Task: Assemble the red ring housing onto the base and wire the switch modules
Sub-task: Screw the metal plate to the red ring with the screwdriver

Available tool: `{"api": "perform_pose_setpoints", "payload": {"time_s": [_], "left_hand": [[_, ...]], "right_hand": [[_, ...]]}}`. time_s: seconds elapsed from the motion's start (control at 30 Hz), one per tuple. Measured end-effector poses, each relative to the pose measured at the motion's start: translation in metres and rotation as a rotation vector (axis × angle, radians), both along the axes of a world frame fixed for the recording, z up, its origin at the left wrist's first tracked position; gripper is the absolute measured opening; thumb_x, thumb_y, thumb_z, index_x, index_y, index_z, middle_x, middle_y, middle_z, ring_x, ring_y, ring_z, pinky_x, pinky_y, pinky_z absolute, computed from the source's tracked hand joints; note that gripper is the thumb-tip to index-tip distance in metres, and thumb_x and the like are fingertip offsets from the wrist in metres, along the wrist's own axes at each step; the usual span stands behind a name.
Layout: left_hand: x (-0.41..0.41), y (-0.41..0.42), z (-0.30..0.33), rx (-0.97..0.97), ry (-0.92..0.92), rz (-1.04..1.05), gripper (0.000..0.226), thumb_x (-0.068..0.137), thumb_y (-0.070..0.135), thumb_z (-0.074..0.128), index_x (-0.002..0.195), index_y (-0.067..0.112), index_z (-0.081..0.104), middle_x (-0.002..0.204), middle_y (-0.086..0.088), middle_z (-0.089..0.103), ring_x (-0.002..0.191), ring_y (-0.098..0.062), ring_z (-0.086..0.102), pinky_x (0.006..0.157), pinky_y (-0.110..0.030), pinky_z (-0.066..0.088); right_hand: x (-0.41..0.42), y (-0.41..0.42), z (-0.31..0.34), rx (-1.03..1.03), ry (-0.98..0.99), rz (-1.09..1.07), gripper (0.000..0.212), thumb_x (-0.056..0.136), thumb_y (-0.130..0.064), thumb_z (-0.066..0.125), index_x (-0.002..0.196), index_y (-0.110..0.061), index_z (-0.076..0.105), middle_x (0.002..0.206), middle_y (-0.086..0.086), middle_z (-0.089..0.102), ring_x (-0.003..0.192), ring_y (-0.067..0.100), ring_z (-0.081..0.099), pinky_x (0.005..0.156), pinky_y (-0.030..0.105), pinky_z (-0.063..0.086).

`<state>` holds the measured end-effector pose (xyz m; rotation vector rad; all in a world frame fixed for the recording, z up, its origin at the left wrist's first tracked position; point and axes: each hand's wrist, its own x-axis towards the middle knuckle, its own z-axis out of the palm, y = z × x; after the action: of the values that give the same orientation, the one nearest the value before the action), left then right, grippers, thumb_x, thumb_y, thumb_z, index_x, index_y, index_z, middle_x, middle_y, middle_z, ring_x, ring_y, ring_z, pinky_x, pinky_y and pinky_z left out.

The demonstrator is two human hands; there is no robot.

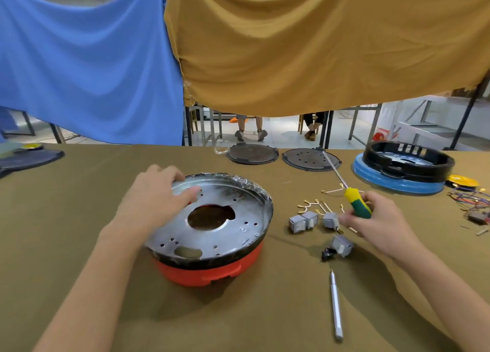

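1. The left hand (156,195) is resting on the far-left rim of the metal base plate (212,214), fingers loosely spread.
2. The base plate is sitting on the red ring housing (212,272), on the table (92,182).
3. The right hand (376,219) is gripping the screwdriver (356,202), fingers curled round its handle.
4. Four grey switch modules (302,220) are lying between housing and right hand, among loose wires (318,204).
5. A silver pen (336,306) is lying nearer the viewer.

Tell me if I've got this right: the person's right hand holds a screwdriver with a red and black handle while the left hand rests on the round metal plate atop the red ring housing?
Not quite. The head view shows the screwdriver has a yellow and green handle, not red and black. The rest stands: the right hand holds it, and the left hand rests on the round metal plate atop the red ring housing.
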<state>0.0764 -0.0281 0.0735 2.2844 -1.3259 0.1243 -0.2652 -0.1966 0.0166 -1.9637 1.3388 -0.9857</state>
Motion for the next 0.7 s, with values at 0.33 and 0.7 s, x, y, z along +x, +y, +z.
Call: {"api": "perform_pose_setpoints", "payload": {"time_s": [0.33, 0.7], "left_hand": [[0.040, 0.023, -0.018, -0.085, 0.618, 0.043, 0.030, 0.078, -0.014, 0.045, 0.095, -0.003, 0.067, 0.080, -0.021, 0.070, 0.066, -0.027, 0.060, 0.061, -0.037, 0.046], [0.009, -0.026, 0.010, 0.341, 0.638, -0.592, 0.032, 0.095, 0.018, 0.063, 0.123, 0.032, 0.062, 0.117, 0.008, 0.071, 0.107, -0.011, 0.068, 0.097, -0.038, 0.053]], "right_hand": [[0.061, 0.032, 0.028, 0.192, -0.425, 0.309, 0.024, 0.085, -0.017, 0.076, 0.101, -0.011, 0.059, 0.084, 0.004, 0.074, 0.082, 0.015, 0.075, 0.063, 0.020, 0.057], [0.062, 0.027, 0.024, 0.233, -0.628, 0.240, 0.026, 0.081, -0.017, 0.078, 0.094, -0.009, 0.058, 0.093, 0.014, 0.075, 0.088, 0.025, 0.075, 0.068, 0.026, 0.058]]}}
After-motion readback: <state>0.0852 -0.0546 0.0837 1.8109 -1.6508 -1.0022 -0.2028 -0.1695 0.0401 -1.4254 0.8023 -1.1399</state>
